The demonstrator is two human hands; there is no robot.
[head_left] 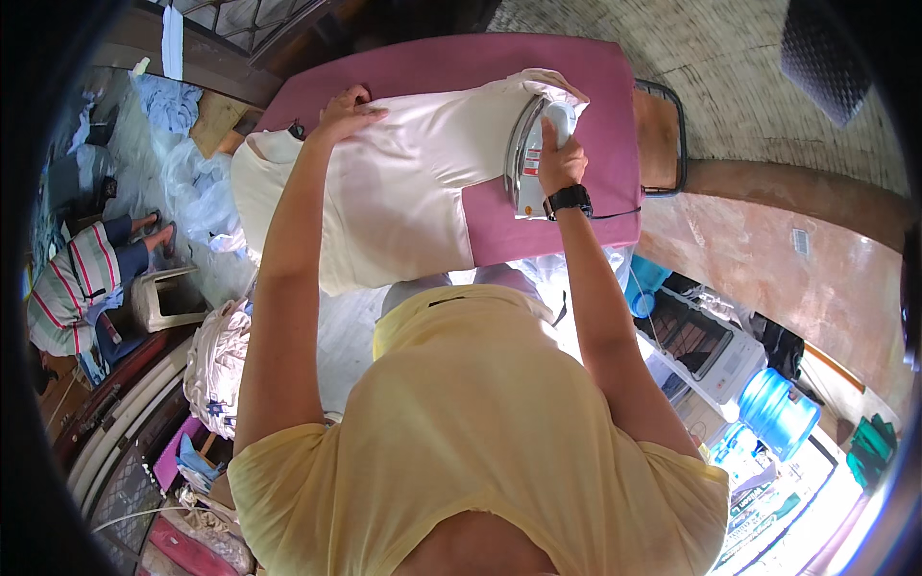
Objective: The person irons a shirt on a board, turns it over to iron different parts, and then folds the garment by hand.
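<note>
A cream T-shirt [384,206] lies spread over a maroon ironing board [547,62], its sleeve stretched toward the board's right end. My right hand [562,158] is wrapped round the handle of a white and grey clothes iron [530,168], which rests on the sleeve near its hem. A dark watch circles my right wrist. On the far edge of the shirt lies my left hand [350,115], its fingers reaching over the fabric, holding nothing that I can see. The iron's soleplate is partly hidden by its body.
A black metal frame [680,139] juts from the board's right end, close to a wall. The iron's cord [615,213] runs off rightward. At left are plastic bags [197,192], a stool [165,300] and a person in a striped top [77,283]. A blue water jug [778,413] stands at lower right.
</note>
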